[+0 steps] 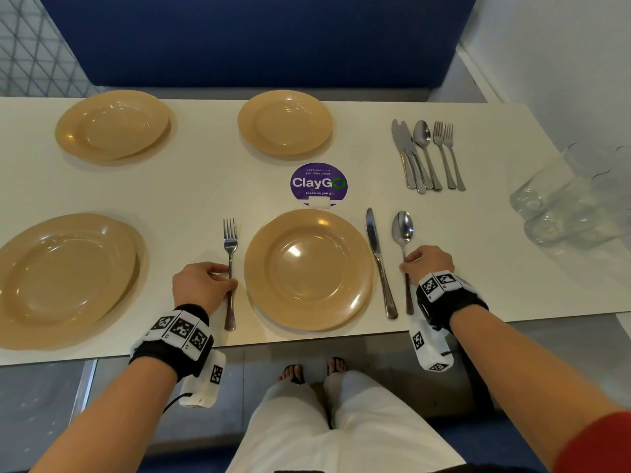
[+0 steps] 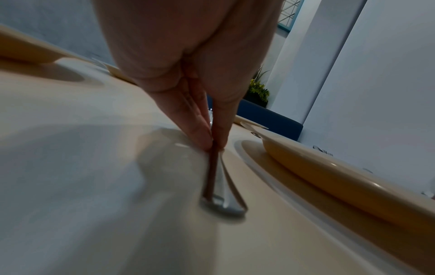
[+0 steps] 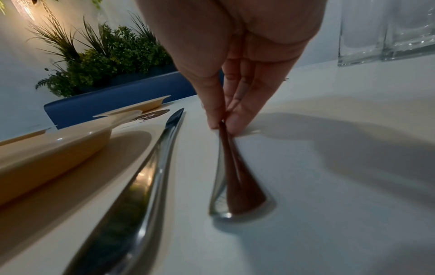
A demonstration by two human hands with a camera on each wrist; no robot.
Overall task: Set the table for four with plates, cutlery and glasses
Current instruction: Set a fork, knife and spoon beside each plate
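Note:
Four tan plates lie on the white table (image 1: 205, 186); the near middle plate (image 1: 309, 269) has a fork (image 1: 230, 240) on its left, a knife (image 1: 377, 254) and a spoon (image 1: 403, 230) on its right. My left hand (image 1: 201, 285) pinches the fork's handle (image 2: 217, 182), which lies flat on the table. My right hand (image 1: 428, 264) pinches the spoon's handle (image 3: 235, 176), also flat, beside the knife (image 3: 141, 176). A pile of spare cutlery (image 1: 426, 155) lies at the back right. Several clear glasses (image 1: 573, 199) stand at the right edge.
Other plates sit at far left (image 1: 112, 126), far middle (image 1: 285, 122) and near left (image 1: 65, 278). A round purple sticker (image 1: 319, 184) marks the table's middle. A blue bench back (image 1: 256, 39) runs behind the table. The near table edge is just under my wrists.

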